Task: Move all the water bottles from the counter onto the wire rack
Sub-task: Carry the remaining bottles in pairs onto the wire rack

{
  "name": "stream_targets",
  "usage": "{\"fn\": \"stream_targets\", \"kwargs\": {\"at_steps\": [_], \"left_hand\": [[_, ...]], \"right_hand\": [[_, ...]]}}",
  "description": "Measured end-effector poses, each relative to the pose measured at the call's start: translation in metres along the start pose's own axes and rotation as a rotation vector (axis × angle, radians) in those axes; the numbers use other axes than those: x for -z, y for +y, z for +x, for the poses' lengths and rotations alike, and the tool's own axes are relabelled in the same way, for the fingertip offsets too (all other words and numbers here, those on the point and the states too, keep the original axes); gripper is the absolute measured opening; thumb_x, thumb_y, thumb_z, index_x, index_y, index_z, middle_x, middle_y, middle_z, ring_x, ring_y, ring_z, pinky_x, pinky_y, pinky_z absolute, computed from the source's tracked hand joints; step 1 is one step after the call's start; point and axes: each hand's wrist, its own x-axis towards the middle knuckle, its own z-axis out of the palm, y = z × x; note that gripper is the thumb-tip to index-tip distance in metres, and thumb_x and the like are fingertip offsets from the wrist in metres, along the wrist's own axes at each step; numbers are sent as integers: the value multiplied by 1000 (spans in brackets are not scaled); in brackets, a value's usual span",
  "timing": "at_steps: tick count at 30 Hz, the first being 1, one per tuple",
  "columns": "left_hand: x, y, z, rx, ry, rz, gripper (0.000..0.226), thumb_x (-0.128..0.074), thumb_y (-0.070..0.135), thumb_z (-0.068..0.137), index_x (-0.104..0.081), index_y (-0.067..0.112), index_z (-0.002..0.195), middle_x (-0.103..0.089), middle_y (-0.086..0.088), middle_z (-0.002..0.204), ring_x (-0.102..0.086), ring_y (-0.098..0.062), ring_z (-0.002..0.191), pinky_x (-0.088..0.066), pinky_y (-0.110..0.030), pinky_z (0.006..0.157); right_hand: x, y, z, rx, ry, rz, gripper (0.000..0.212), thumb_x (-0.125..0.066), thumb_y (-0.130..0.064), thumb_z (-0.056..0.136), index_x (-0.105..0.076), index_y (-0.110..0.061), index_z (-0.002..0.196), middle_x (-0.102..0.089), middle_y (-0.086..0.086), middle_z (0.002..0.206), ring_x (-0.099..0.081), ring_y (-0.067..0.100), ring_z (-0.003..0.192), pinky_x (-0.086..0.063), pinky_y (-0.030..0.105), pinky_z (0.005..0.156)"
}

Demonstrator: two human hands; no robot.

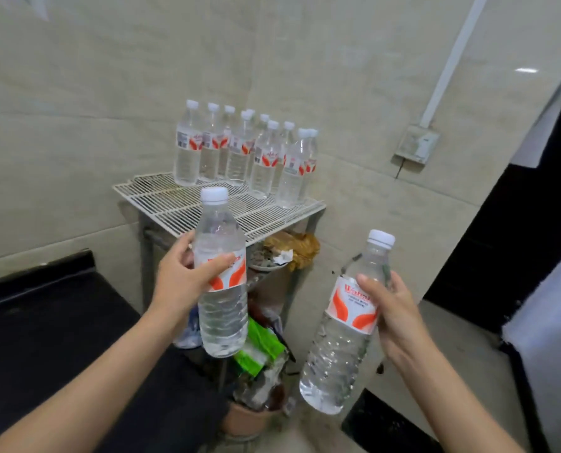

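My left hand (187,276) grips one water bottle (221,289), my right hand (393,308) another (341,341). Both hang before the wire rack (181,207), where capped bottles (246,152) stand clustered.

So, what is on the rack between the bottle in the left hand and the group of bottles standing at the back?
In the head view, only bare wire rack lies between the held bottle and the standing bottles.

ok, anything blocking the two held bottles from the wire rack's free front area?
Nothing visible. The white wire rack is bare at its front and left; the standing clear bottles crowd its back right. Both held bottles, left and right, hang short of it.
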Motion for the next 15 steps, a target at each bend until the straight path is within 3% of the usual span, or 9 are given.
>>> {"fn": "stream_targets", "kwargs": {"at_steps": [2, 6, 10, 12, 15], "left_hand": [[-21, 6, 37, -10, -25, -45, 50, -77, 15, 55, -60, 28, 100, -73, 5, 88, -70, -9, 72, -58, -24, 65], [-46, 14, 96, -79, -61, -63, 73, -80, 20, 48, -54, 19, 116, -71, 3, 93, -71, -6, 72, -54, -17, 58], [-55, 11, 136, -116, -21, -4, 68, -76, 26, 48, -55, 20, 113, -74, 7, 81, -71, -6, 70, -55, -17, 57], [-57, 9, 153, -126, 18, 20, 63, -71, 28, 51, -56, 18, 112, -74, 6, 79, -70, -6, 68, -55, -17, 57], [-58, 8, 177, -133, 85, 25, 74, -71, 30, 53, -54, 5, 121, -69, -4, 92, -70, -6, 69, -54, -17, 58]], "right_hand": [[-2, -17, 35, 15, -51, -55, 82, -85, -31, 32, -54, -11, 105, -72, 3, 75, -68, 12, 59, -56, 23, 53], [-3, -29, 92, -2, -128, -35, 68, -81, -18, 36, -54, -11, 98, -72, 0, 65, -68, 12, 56, -56, 23, 51], [-8, -17, 131, -27, -176, -8, 93, -90, -39, 9, -54, -14, 91, -73, 1, 67, -69, 15, 57, -54, 24, 49], [-12, -14, 153, -31, -240, -43, 83, -92, -25, 22, -53, -16, 94, -74, 1, 68, -69, 16, 58, -55, 24, 50], [-26, -16, 186, -11, -334, -71, 58, -75, -6, 46, -50, -24, 95, -74, -2, 67, -69, 16, 58, -55, 24, 50]]}}
